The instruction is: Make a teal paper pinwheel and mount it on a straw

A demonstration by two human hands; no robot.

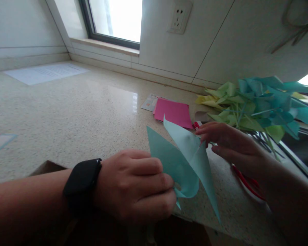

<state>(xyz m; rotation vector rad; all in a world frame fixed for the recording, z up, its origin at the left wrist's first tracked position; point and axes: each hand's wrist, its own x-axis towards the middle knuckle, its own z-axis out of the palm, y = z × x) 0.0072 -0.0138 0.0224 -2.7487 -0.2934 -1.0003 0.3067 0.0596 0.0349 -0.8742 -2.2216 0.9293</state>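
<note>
My left hand (136,186), with a black watch on the wrist, is closed on a folded light-blue paper piece (181,162) with pointed flaps sticking up. My right hand (227,141) reaches just behind that paper, fingers stretched out low over the counter near a small red object (196,125). A red cord or handle (246,182) lies beneath the right wrist. Whether the right fingers grip anything is hidden by the paper.
A heap of finished green, yellow and teal paper pinwheels on sticks (259,106) lies at the right. A pink paper stack (173,112) sits behind the hands. A white sheet (46,72) lies far left on the speckled counter (79,112). A wall socket (179,17) is above.
</note>
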